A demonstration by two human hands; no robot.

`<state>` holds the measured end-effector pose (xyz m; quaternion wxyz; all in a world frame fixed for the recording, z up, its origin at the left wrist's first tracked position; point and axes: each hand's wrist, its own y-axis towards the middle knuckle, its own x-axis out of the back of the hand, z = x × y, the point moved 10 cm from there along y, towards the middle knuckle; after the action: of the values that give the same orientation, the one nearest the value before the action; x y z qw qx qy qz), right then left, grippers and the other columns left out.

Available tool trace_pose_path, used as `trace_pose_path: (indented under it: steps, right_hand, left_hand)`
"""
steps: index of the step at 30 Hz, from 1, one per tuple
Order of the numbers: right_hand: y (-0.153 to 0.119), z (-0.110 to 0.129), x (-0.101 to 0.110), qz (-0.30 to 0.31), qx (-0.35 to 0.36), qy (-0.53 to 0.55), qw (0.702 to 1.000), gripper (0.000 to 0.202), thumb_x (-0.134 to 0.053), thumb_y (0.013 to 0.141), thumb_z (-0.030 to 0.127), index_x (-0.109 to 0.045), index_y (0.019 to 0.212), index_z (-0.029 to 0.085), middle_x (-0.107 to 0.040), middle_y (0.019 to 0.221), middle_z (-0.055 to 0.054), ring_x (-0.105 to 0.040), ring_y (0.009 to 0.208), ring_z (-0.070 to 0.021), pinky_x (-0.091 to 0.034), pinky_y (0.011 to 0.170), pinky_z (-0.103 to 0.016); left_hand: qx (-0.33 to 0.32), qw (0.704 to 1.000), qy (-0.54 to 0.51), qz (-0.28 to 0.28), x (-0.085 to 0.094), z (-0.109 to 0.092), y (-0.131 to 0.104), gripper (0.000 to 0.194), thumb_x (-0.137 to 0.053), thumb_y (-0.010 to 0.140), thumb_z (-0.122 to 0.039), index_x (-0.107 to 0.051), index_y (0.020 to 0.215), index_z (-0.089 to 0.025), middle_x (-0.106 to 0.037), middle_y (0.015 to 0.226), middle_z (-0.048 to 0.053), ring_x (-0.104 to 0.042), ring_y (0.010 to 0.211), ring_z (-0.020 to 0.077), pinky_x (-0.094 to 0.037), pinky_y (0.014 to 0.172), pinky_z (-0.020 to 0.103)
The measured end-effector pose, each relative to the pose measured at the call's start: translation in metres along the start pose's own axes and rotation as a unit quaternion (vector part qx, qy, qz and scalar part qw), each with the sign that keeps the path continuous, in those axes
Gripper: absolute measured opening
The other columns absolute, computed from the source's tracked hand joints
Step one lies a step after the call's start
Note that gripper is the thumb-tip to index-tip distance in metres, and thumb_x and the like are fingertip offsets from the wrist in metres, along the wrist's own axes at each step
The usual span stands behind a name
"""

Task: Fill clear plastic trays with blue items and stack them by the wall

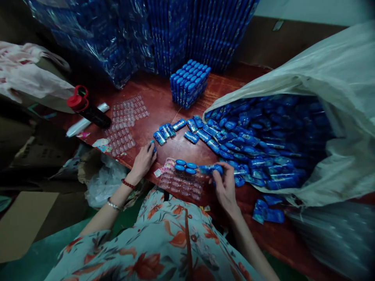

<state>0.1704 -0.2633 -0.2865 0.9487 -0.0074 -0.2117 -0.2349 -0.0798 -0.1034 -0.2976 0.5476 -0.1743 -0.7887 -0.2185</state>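
My left hand (144, 160) is closed on a small blue packet (152, 146), mostly hidden by the fingers. In my right hand (225, 184) are blue packets (211, 169), pinched beside the sack; how many I cannot tell. Between my hands, at the table's near edge, lies a clear plastic tray (182, 186) with rows of oval cells. Several blue packets (186, 167) stand in its far rows with their rounded blue ends up. Just beyond my left hand, loose blue packets (166, 131) lie in a short row.
A white sack (322, 62) on the right spills many blue packets (252, 140) onto the red-brown table (159, 95). A block of packets (190, 82) stands behind. Empty clear trays (125, 113) and a black bottle with red lid (95, 115) lie left. Wrapped blue stacks line the back.
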Motion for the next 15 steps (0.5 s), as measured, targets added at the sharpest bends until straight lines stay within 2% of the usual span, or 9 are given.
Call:
trace_pose_path:
  steps: [4, 7, 11, 15]
  right_hand:
    - [-0.036, 0.028, -0.009, -0.018, 0.143, -0.036, 0.989, 0.022, -0.053, 0.086, 0.019, -0.056, 0.108, 0.024, -0.058, 0.095, -0.005, -0.06, 0.083, -0.0163, -0.051, 0.074, -0.031]
    - [-0.044, 0.037, -0.029, 0.015, 0.23, -0.073, 0.97, 0.036, -0.05, 0.086, 0.01, -0.055, 0.118, 0.025, -0.059, 0.104, -0.007, -0.059, 0.096, -0.0173, -0.051, 0.082, -0.031]
    - [-0.043, 0.045, -0.05, 0.062, 0.313, -0.178, 0.931, 0.04, -0.042, 0.087, 0.006, -0.055, 0.122, 0.02, -0.061, 0.101, -0.009, -0.059, 0.092, -0.0175, -0.05, 0.078, -0.03]
    - [-0.039, 0.059, -0.062, 0.119, 0.347, -0.271, 0.89, 0.033, -0.038, 0.089, 0.008, -0.062, 0.111, 0.016, -0.063, 0.088, -0.009, -0.057, 0.08, -0.0164, -0.047, 0.07, -0.028]
  left_hand:
    - [0.009, 0.997, -0.072, -0.03, 0.038, -0.017, -0.032, 0.034, -0.039, 0.093, -0.025, -0.049, 0.125, -0.018, -0.052, 0.105, 0.01, -0.055, 0.093, 0.0187, -0.05, 0.083, 0.032]
    - [-0.005, 0.994, -0.113, -0.01, 0.051, -0.046, -0.054, 0.031, -0.041, 0.093, -0.024, -0.053, 0.121, -0.021, -0.049, 0.096, 0.005, -0.055, 0.085, 0.0155, -0.05, 0.076, 0.027]
    - [-0.047, 0.987, -0.155, 0.024, 0.037, -0.083, -0.069, 0.032, -0.038, 0.092, -0.016, -0.049, 0.122, -0.022, -0.051, 0.104, 0.006, -0.056, 0.092, 0.0154, -0.051, 0.08, 0.026]
    - [-0.119, 0.984, -0.129, 0.039, 0.015, -0.1, -0.068, 0.037, -0.033, 0.091, -0.01, -0.044, 0.125, -0.019, -0.053, 0.111, 0.01, -0.055, 0.102, 0.0181, -0.05, 0.084, 0.031]
